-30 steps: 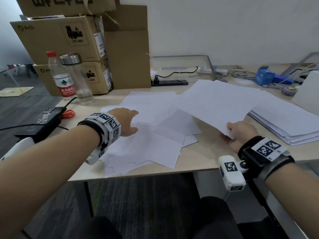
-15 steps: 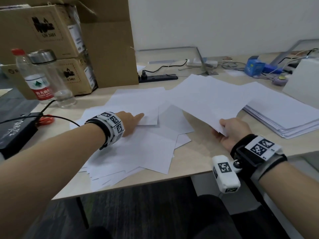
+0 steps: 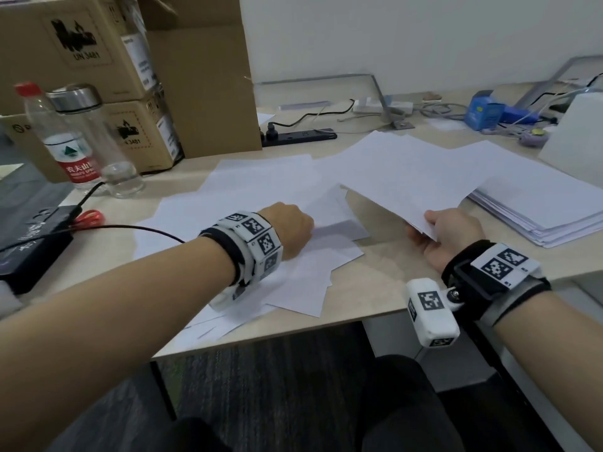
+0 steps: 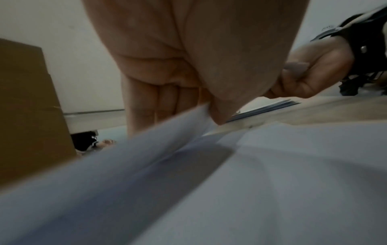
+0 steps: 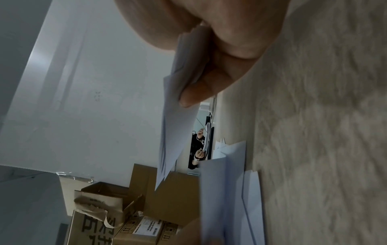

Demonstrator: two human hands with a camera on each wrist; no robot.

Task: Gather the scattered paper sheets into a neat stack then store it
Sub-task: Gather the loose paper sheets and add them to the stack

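Several white paper sheets (image 3: 261, 190) lie scattered over the left half of the wooden desk (image 3: 375, 288). My left hand (image 3: 290, 230) sits on them and pinches the edge of one sheet (image 3: 332, 210), whose right corner is lifted. In the left wrist view the thumb and fingers (image 4: 206, 106) clamp that sheet's edge (image 4: 167, 132). My right hand (image 3: 447, 236) grips the near corner of a bundle of sheets (image 3: 408, 177) held above the desk. The right wrist view shows the thumb (image 5: 188, 97) pressed on the bundle (image 5: 178, 132).
A thick neat paper stack (image 3: 538, 203) lies at the right. Cardboard boxes (image 3: 98, 60), a water bottle (image 3: 65, 138) and a glass bottle (image 3: 98, 135) stand at the back left. A power strip (image 3: 300, 137), a blue box (image 3: 484, 112) and cables line the back; a black device (image 3: 29, 233) sits far left.
My left hand has gone from lying flat on the scattered sheets to pinching one sheet and raising its corner. The right hand still holds its bundle in about the same place.
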